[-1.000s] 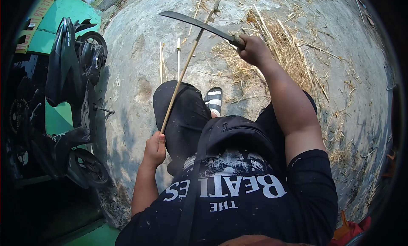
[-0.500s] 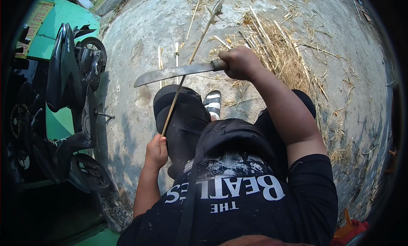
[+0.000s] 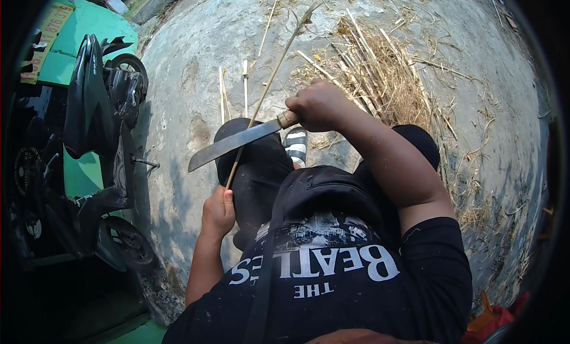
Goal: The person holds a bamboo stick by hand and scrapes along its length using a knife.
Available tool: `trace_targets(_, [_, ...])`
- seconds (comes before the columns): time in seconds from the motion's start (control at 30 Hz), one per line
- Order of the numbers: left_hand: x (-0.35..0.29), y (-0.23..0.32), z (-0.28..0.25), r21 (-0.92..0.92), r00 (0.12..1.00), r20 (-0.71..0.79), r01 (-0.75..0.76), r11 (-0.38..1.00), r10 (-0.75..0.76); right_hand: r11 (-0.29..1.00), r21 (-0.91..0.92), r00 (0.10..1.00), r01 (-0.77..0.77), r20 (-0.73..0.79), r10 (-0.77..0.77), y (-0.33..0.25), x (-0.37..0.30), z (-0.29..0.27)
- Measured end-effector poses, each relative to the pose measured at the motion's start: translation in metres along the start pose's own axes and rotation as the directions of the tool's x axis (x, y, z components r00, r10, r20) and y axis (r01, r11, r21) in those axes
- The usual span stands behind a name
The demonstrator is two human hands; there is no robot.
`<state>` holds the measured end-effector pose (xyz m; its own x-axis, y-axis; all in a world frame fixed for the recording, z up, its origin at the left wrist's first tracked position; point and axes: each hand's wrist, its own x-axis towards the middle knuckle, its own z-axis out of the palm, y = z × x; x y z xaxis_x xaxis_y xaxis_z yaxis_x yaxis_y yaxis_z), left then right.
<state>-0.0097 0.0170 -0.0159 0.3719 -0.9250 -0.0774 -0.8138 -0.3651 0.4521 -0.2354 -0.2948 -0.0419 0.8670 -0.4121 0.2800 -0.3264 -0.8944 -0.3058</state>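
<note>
My left hand is closed around the lower end of a long, thin stalk, by my left knee. The stalk slants up and away to a frayed, leafy far end. In my right hand is the wooden handle of a machete. Its broad blade lies across the stalk over my left knee, pointing left with the tip lowest. The blade covers a short stretch of the stalk; whether it touches cannot be told.
A heap of dry stalks and straw-like peelings lies ahead to the right. Several pale sticks rest on the concrete ground beyond my knees. A black motorbike stands on the left. My sandalled foot shows between my legs.
My right hand has come nearer and slightly left, carrying the machete down along the stalk toward my left hand. The blade slants more now. My left hand stays in place.
</note>
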Motion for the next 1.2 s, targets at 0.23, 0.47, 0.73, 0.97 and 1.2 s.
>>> trace_targets(0.23, [-0.003,0.001,0.0,-0.045,0.999,-0.037,-0.009,0.999,0.007,0.691,0.384,0.724,-0.612,-0.078,0.685,0.09,-0.015,-0.004])
trace_targets(0.47, [0.005,0.017,-0.003,0.026,0.999,-0.022,-0.03,0.999,0.031,0.898,0.244,0.918,-0.365,-0.063,0.391,0.035,-0.007,0.005])
trace_targets(0.73, [0.006,0.012,0.004,-0.036,0.996,-0.075,-0.043,0.998,0.04,0.799,0.246,0.819,-0.548,-0.034,0.573,0.051,0.004,0.008])
trace_targets(0.97, [0.003,0.01,0.0,0.009,0.996,-0.054,-0.07,0.998,0.07,0.798,0.334,0.851,-0.501,0.024,0.524,0.05,-0.003,0.007])
trace_targets(1.2, [0.009,0.013,0.004,0.0,0.994,-0.071,-0.086,0.996,0.086,0.978,0.11,0.983,-0.175,0.07,0.168,0.008,0.001,0.009])
